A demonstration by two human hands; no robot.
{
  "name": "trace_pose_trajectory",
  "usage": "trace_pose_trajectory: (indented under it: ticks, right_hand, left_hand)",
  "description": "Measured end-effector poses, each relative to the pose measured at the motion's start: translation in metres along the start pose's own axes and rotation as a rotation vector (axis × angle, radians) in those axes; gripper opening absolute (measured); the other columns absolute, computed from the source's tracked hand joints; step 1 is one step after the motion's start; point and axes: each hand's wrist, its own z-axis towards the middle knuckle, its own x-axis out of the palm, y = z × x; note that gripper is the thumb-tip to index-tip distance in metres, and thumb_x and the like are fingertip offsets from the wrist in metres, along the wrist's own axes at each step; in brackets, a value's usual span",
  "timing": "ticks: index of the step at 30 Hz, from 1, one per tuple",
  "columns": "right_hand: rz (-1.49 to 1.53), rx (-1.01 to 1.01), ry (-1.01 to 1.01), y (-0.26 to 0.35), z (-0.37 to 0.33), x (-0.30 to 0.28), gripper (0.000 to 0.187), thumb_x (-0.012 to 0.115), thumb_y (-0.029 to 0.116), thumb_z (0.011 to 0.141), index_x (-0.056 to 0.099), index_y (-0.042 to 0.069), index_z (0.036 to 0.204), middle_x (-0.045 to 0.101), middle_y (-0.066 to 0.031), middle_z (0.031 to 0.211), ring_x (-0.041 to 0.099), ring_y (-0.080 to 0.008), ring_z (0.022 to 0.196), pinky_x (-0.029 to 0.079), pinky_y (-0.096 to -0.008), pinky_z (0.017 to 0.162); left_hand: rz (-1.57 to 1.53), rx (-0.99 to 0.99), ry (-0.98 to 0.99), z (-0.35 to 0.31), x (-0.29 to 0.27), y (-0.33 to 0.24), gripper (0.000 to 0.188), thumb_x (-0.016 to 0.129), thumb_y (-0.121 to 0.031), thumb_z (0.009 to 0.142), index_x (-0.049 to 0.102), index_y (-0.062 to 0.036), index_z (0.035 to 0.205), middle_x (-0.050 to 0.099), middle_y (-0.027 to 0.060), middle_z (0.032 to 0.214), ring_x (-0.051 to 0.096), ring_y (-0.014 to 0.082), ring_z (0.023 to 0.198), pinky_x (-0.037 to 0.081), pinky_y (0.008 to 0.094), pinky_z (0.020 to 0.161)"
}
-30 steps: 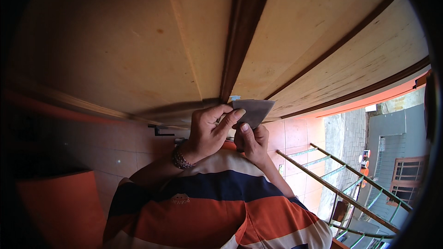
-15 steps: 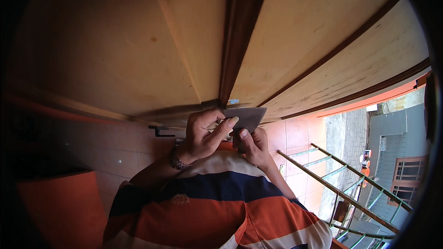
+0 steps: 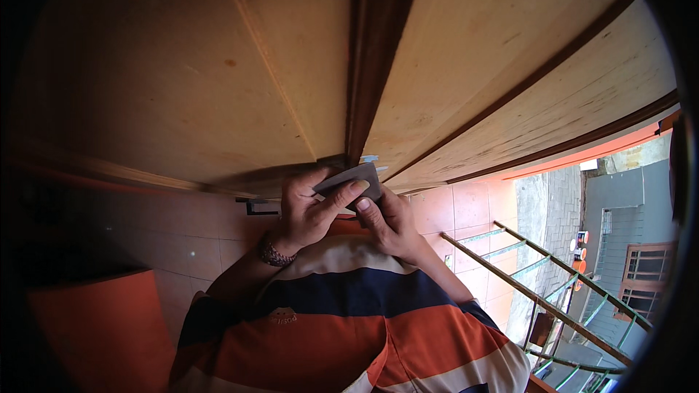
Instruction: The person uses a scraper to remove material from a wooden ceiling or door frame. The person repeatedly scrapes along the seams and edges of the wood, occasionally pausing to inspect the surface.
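A small dark grey sheet (image 3: 357, 176), which looks like folded sandpaper, is pinched between both my hands in front of my chest. My left hand (image 3: 309, 209), with a beaded bracelet on its wrist, presses its thumb on the sheet's face. From the other side, my right hand (image 3: 388, 223) grips the lower edge between thumb and fingers, most of which are hidden behind it. Just beyond the sheet stands a light wooden door (image 3: 451, 73) with dark brown strips. A pale bluish patch (image 3: 370, 159) shows low on the door, beside a dark strip.
A ladder (image 3: 539, 298) with green rungs leans at the right, over pinkish floor tiles (image 3: 470, 207). An orange panel (image 3: 102, 320) is at the lower left. A dark handle (image 3: 261, 207) juts out by the door's lower left. Outside at the right are several small cans (image 3: 580, 255).
The sheet has been folded smaller, and its corner no longer sticks out to the right. My right hand has moved slightly left, closer to my left thumb.
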Motion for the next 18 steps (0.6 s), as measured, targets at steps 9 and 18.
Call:
trace_pose_trajectory:
  ticks: [9,18]
  right_hand:
    - [-0.094,-0.012,-0.058,0.0003,-0.0006,0.0029,0.028,0.057,0.023,0.097,0.057,-0.003,0.106,0.059,-0.0190,0.062,0.062,-0.0340,0.054,0.045,-0.0370,0.050]
    - [-0.127,-0.009,-0.106,0.0071,0.0021,0.0035,0.024,0.058,0.021,0.096,0.055,-0.002,0.095,0.057,-0.0177,0.059,0.060,-0.0336,0.051,0.043,-0.0365,0.047]
  left_hand:
    - [-0.084,-0.081,-0.013,-0.0001,-0.0040,0.0024,0.016,0.065,-0.006,0.089,0.065,0.0041,0.101,0.069,0.0077,0.094,0.064,0.0127,0.087,0.051,0.0272,0.078]
    - [-0.163,-0.077,-0.050,0.0066,0.0013,-0.0039,0.015,0.067,-0.003,0.088,0.065,0.0038,0.101,0.069,0.0072,0.093,0.064,0.0120,0.086,0.051,0.0272,0.078]
